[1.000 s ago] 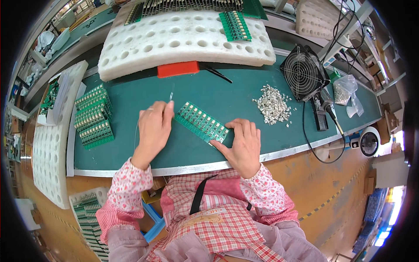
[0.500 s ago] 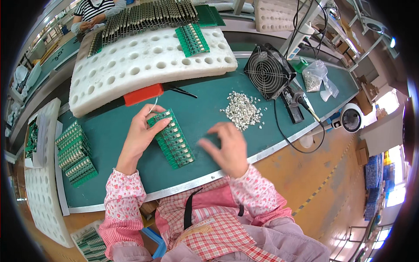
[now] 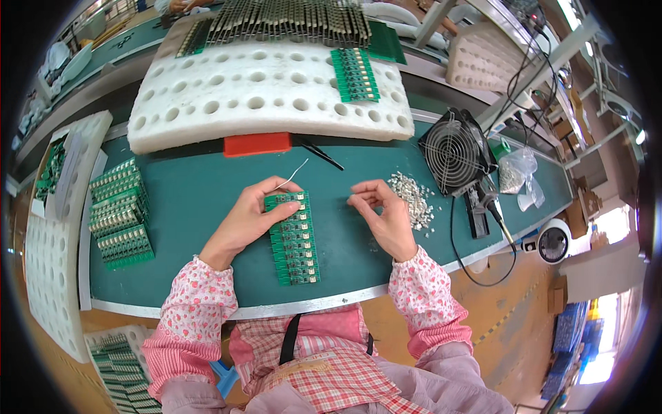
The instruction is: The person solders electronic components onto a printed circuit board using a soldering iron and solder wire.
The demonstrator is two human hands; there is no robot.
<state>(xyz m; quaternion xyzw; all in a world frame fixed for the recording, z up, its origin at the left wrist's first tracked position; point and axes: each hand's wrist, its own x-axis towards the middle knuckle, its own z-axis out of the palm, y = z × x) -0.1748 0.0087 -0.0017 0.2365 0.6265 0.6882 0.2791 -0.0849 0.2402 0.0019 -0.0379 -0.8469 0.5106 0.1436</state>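
Perforated foam (image 3: 276,90) borders our green worktop (image 3: 186,200) beyond the oblong circuit board (image 3: 295,243) our left hand (image 3: 248,215) pinches; right of that board, our right hand (image 3: 389,217) curls, grip unclear.

Bumpy circuit board (image 3: 295,241), matt foam slab (image 3: 269,123), cloth sleeve (image 3: 200,288)

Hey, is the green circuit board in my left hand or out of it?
In it: your left hand holds the circuit board near its far end, thumb over its upper face.
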